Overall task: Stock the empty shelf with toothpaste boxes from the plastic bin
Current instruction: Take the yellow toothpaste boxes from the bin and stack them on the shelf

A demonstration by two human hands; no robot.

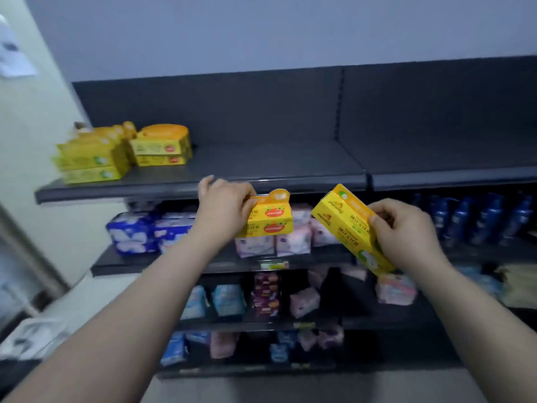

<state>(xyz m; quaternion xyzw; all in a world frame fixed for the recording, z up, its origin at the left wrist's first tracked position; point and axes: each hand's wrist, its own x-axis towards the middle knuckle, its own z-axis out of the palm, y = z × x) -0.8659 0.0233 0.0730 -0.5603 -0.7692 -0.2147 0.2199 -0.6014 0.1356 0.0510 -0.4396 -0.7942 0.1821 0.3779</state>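
I see my left hand (225,203) clamped on a pair of stacked yellow cardboard toothpaste boxes (268,219), held level just below the front edge of the dark matte metal top shelf (261,167). My right hand (402,232) is closed around another glossy yellow rectangular toothpaste carton (347,225), tilted with its far end raised. More yellow toothpaste boxes in two stacks (125,152) sit at the shelf's left end, blurred. Soft plastic-wrapped packs (136,232) fill the lower shelves, labels too smeared to read; my fingers hide the carton's near end
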